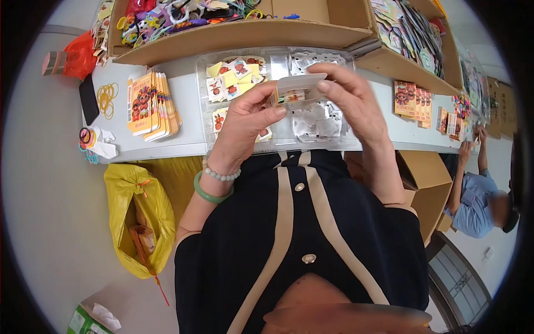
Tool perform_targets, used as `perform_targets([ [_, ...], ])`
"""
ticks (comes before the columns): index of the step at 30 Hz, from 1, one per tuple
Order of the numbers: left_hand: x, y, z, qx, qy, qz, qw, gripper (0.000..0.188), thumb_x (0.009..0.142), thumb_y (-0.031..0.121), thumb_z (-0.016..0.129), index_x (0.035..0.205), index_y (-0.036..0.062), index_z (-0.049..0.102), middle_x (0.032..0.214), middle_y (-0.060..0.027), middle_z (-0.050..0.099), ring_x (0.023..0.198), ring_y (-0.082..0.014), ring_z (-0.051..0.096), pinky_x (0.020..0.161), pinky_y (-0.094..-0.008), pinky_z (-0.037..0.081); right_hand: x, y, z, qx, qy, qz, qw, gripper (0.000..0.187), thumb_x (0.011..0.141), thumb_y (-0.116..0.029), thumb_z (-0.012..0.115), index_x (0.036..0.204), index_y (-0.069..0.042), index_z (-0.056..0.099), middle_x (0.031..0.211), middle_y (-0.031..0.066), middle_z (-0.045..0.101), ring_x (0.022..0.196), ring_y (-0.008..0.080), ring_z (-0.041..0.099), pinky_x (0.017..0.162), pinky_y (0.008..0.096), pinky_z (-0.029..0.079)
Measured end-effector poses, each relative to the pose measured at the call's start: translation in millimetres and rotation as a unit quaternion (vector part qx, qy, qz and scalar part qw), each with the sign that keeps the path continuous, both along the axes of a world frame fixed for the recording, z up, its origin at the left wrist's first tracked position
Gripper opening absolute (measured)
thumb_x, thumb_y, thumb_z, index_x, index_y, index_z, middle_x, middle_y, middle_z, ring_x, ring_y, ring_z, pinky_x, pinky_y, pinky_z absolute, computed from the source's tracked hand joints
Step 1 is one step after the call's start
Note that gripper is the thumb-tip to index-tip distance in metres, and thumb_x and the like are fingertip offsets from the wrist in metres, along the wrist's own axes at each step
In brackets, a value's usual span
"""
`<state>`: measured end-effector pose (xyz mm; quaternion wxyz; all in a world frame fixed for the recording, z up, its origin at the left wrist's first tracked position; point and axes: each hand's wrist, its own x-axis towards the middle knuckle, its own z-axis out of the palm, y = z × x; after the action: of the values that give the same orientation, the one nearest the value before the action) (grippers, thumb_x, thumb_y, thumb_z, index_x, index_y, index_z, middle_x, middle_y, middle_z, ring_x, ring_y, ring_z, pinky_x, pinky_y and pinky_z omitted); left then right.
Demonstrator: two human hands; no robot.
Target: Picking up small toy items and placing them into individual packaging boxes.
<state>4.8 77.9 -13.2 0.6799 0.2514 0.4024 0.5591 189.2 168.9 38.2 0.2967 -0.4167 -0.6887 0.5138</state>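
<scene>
Small box: here it is, a small box (300,82) with a pale flap raised, up in the air between both hands, over the middle of the clear tray (207,133); its mouth faces the wearer, something small and colourful showing inside.
Left hand: the left hand (248,113) pinches the box's left end, thumb below, fingers curled behind; a green bangle (213,195) and a beaded bracelet (222,173) circle the wrist.
Right hand: the right hand (356,103) has the other end between thumb and forefinger; the remaining fingers are partly hidden.
Tray: picture cards (239,68) with red figures on the left, white packets (317,123) on the right.
Left of tray: a fanned pile of orange boxes (149,106); then yellow rubber bands (107,100), and beside them a black phone (88,100).
Far side: a cardboard carton (239,40) of colourful trinkets (183,15).
Right edge: a co-worker (475,197) in blue, arms at the table.
</scene>
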Motion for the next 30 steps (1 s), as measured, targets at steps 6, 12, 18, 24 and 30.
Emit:
perform_targets([
  [6,3.3,-1.7,-1.0,0.03,0.003,-0.006,1.0,0.037,0.086,0.016,0.063,0.12,0.0043,0.056,0.09,0.0037,0.055,0.078,-0.0013,0.046,0.061,-0.0151,0.037,-1.8,-2.4,-41.5,-0.287,0.179,0.048,0.94,0.029,0.086,-0.02,0.062,0.105,0.001,0.063,0.097,0.0089,0.065,0.092,0.0173,0.061,0.088,0.0321,0.045],
  [12,4.5,3.1,6.3,0.025,0.03,0.01,0.999,0.024,0.089,0.02,0.057,0.108,0.0054,0.059,0.094,0.0021,0.058,0.081,-0.0041,0.05,0.071,-0.0184,0.043,-11.2,-16.8,-33.2,-0.155,0.097,0.035,0.983,0.023,0.091,-0.014,0.055,0.106,0.002,0.062,0.103,0.0066,0.063,0.096,0.0134,0.057,0.087,0.0274,0.044],
  [18,-6.4,-2.9,11.4,-0.052,-0.01,-0.03,0.998,0.034,0.092,0.022,0.046,0.116,-0.0017,0.052,0.106,-0.0125,0.06,0.097,-0.0213,0.06,0.079,-0.0326,0.054,-10.6,-25.1,-22.1,-0.031,0.09,0.069,0.993,0.027,0.086,-0.007,0.059,0.113,0.0,0.061,0.103,0.0094,0.063,0.094,0.0181,0.059,0.083,0.029,0.046],
  [24,-6.4,2.6,6.7,-0.134,-0.209,-0.119,0.961,0.042,0.097,0.029,0.04,0.131,0.0038,0.039,0.125,-0.0158,0.051,0.108,-0.031,0.057,0.076,-0.0447,0.056,-5.1,-14.9,-8.1,0.34,-0.042,0.165,0.925,0.034,0.078,-0.003,0.064,0.112,-0.004,0.061,0.091,0.013,0.065,0.076,0.0293,0.064,0.065,0.0352,0.051],
  [30,-7.2,2.3,17.1,-0.038,0.005,-0.173,0.984,0.045,0.091,0.024,0.058,0.128,0.0039,0.043,0.111,-0.0043,0.058,0.092,-0.0116,0.061,0.062,-0.0221,0.053,0.7,-10.7,-15.4,0.363,-0.075,0.131,0.92,0.032,0.079,-0.001,0.064,0.111,-0.004,0.061,0.09,0.014,0.065,0.076,0.0315,0.065,0.062,0.0334,0.053],
])
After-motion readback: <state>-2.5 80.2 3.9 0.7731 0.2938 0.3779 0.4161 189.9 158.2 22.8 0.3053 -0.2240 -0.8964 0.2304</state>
